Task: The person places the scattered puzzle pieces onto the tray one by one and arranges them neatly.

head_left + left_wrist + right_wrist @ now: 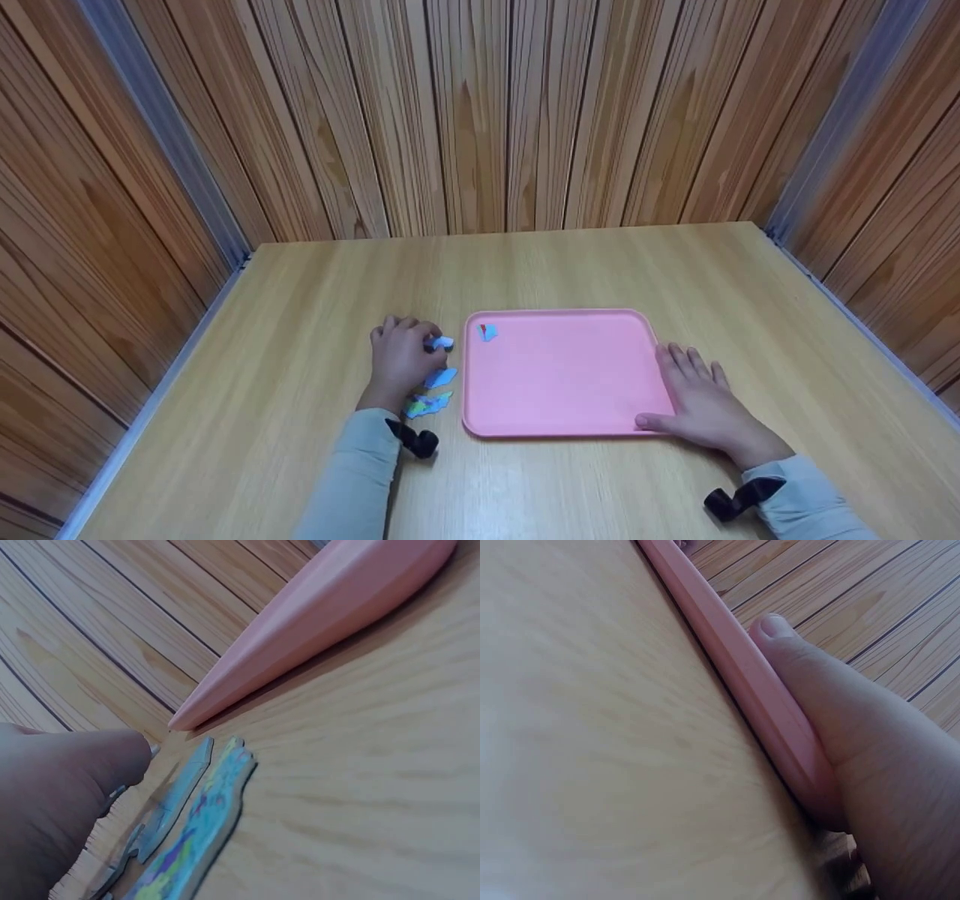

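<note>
My left hand (405,358) pinches a small blue puzzle piece (442,342) between thumb and forefinger, just left of the pink tray (562,375). Below it on the table lie a plain blue puzzle piece (441,378) and some blue, green and purple pieces (427,405); the left wrist view shows the patterned piece (196,829) flat, with a wavy edge. One small blue piece with a red mark (487,332) sits in the tray's upper left corner. My right hand (701,405) rests at the tray's lower right corner, thumb (810,667) over the rim and fingers spread along the side.
Under everything is a light wooden table (300,300). Wood-plank walls (480,112) rise behind it and on both sides. Each wrist wears a black strap (420,442) with a small camera.
</note>
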The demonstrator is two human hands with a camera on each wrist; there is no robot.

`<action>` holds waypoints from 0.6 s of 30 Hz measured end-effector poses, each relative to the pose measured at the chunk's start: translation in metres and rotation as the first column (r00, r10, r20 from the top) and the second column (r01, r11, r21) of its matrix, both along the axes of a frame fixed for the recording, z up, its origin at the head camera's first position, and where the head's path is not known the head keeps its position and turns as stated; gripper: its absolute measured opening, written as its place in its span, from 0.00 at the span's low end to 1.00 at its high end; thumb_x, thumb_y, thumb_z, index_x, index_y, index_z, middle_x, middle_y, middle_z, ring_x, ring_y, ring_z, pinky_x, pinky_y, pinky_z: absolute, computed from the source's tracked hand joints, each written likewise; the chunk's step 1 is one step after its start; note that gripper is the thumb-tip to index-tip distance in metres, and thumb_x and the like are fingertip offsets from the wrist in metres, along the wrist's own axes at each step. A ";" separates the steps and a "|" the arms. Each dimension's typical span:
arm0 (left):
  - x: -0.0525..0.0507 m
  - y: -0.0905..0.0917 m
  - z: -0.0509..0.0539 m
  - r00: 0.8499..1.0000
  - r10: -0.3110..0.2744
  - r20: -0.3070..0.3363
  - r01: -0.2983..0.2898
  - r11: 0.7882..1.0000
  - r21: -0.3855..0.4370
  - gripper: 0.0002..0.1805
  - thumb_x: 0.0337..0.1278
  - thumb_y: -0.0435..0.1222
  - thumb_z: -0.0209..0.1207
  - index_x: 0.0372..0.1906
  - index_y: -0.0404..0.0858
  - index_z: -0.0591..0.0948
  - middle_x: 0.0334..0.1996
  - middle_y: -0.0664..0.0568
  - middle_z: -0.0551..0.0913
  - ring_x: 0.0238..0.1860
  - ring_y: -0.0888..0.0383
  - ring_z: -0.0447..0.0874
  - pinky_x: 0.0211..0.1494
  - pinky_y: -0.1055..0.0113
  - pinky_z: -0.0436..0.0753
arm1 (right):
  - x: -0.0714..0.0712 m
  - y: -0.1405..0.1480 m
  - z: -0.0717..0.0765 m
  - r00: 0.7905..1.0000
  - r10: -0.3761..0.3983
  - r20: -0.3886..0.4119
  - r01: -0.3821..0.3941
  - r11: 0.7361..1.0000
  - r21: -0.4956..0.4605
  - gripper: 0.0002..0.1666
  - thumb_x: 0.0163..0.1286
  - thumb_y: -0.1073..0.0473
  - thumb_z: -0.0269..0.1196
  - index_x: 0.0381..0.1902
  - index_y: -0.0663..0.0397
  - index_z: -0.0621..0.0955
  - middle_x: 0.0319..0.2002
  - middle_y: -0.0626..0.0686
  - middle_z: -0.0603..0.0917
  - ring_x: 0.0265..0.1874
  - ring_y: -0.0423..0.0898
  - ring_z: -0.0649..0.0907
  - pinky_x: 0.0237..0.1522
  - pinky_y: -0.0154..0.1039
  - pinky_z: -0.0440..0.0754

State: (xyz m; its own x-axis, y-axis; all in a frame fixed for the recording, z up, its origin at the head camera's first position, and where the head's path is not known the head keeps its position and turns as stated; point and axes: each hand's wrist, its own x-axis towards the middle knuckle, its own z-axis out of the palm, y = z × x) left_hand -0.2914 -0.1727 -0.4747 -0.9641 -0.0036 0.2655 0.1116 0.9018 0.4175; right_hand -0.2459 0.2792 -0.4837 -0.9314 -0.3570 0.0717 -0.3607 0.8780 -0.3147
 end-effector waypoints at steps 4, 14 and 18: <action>0.000 0.003 0.002 1.000 -0.004 -0.007 0.004 0.999 0.031 0.14 0.50 0.47 0.67 0.43 0.50 0.88 0.44 0.56 0.81 0.51 0.50 0.67 0.65 0.41 0.59 | 0.000 0.001 0.000 1.000 -0.001 0.001 0.001 1.000 -0.001 0.72 0.58 0.24 0.63 0.77 0.72 0.50 0.76 0.76 0.50 0.74 0.77 0.46 0.67 0.75 0.37; -0.002 0.014 0.005 1.000 -0.021 -0.021 0.022 0.998 0.059 0.15 0.50 0.49 0.70 0.43 0.50 0.89 0.45 0.56 0.82 0.54 0.50 0.68 0.69 0.37 0.55 | 0.001 0.002 -0.001 1.000 0.006 -0.017 -0.006 1.000 0.007 0.71 0.58 0.24 0.63 0.77 0.72 0.50 0.75 0.76 0.51 0.74 0.77 0.47 0.67 0.75 0.38; -0.004 0.021 0.006 0.999 -0.030 -0.031 0.031 0.999 0.042 0.13 0.51 0.47 0.69 0.43 0.51 0.89 0.46 0.57 0.83 0.56 0.49 0.69 0.68 0.37 0.56 | 0.001 0.001 -0.001 1.000 0.007 -0.013 -0.007 1.000 0.002 0.71 0.58 0.24 0.63 0.78 0.71 0.50 0.76 0.76 0.50 0.74 0.76 0.47 0.68 0.75 0.38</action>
